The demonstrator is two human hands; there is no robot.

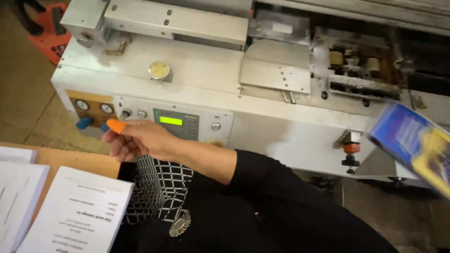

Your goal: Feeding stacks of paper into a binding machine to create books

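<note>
My right hand reaches across my body to the left, in front of a grey metal machine. One finger wears an orange rubber tip and points at the control panel. That tip sits just beside a small blue knob and below a toggle switch; I cannot tell if it touches either. The other fingers curl loosely and hold nothing. My left hand is out of view.
The panel has a lit green display, two round gauges and a larger blue knob. Stacks of printed white booklets lie on a wooden table at lower left. A blurred blue and yellow book is at the right edge.
</note>
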